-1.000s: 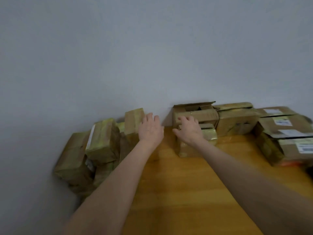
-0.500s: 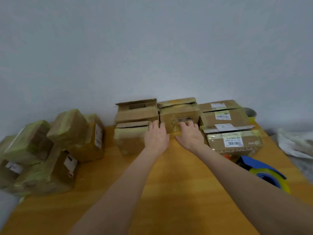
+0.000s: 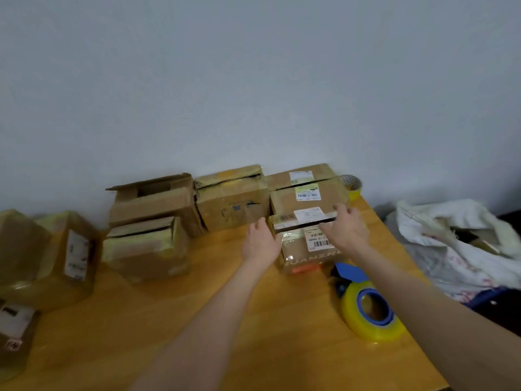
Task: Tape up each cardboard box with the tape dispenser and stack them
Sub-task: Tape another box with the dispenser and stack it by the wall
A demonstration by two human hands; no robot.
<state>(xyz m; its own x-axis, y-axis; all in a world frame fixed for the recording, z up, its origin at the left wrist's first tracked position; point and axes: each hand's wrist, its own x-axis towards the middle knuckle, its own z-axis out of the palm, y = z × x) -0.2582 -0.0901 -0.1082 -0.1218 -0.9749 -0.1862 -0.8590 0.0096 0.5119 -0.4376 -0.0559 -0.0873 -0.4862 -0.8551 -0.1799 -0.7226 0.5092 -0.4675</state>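
L hand [image 3: 260, 244] flat by labelled box [image 3: 303, 256] left side | R hand [image 3: 346, 233] spread over top

Reaching forward, the left hand [image 3: 260, 244] lies open, fingers straight, at the left side of the labelled box [image 3: 298, 251], while the right hand [image 3: 345, 231] spreads loosely over its right top edge.

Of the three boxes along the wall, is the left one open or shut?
Open: the left box has its top flaps lifted apart, with a dark gap between them.

Wooden table [image 3: 253, 320] with boxes [image 3: 146, 249], tape dispenser [image 3: 366, 306]
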